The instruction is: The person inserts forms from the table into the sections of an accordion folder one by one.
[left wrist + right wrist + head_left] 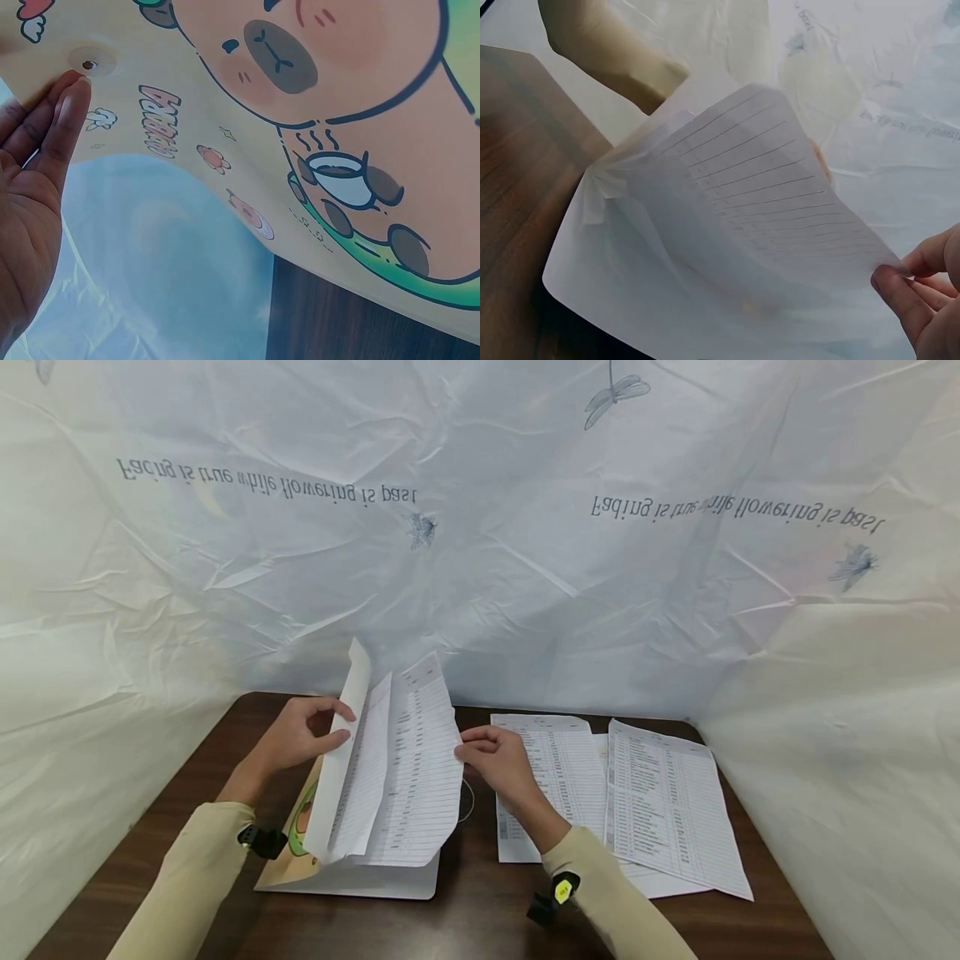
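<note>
Hands (300, 739) gripping folder (352, 877) sheets (412, 777)

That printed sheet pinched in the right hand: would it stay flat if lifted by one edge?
Probably not. The printed sheet already bows where the right hand pinches its edge, so it looks floppy. It seems light, held by fingertips alone, and would likely crease easily.

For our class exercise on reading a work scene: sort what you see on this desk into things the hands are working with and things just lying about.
In hand:
left hand holding up the folder flap
right hand pinching the printed sheets
cartoon folder under them

Lying about:
loose printed sheets on the right of the table
white plastic backdrop
</note>
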Available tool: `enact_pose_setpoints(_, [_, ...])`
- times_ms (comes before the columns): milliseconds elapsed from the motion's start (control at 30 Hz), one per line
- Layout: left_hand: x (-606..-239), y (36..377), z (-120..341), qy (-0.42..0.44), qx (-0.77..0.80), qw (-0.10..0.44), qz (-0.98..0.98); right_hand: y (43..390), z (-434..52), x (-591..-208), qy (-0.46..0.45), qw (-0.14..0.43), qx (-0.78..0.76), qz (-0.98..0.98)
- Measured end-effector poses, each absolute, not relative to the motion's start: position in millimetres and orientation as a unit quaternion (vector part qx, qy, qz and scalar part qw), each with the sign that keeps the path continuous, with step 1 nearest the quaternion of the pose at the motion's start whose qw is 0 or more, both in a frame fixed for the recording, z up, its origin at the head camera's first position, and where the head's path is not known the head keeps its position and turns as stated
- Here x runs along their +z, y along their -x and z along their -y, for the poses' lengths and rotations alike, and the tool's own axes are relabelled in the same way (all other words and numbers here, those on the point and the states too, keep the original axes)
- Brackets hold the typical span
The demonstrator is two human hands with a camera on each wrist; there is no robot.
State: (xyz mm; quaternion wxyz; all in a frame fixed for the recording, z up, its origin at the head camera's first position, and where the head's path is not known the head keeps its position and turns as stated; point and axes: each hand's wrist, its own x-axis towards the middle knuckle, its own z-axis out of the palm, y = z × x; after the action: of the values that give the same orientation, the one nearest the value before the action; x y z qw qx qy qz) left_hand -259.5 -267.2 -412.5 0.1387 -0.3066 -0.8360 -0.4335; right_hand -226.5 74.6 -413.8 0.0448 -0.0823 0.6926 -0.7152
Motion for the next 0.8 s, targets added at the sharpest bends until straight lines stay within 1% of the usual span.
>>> enact_pose_setpoints(500, [-412,259,267,0.302,-0.437,0.137,0.836,228,-49,-425,0.1,0.067,-0.719,-0.684])
enact_pose_setpoints(800, [-412,257,266,0.303,-0.43,0.141,0.839,231,-36,-431,0.118,0.065,-0.706,-0.695])
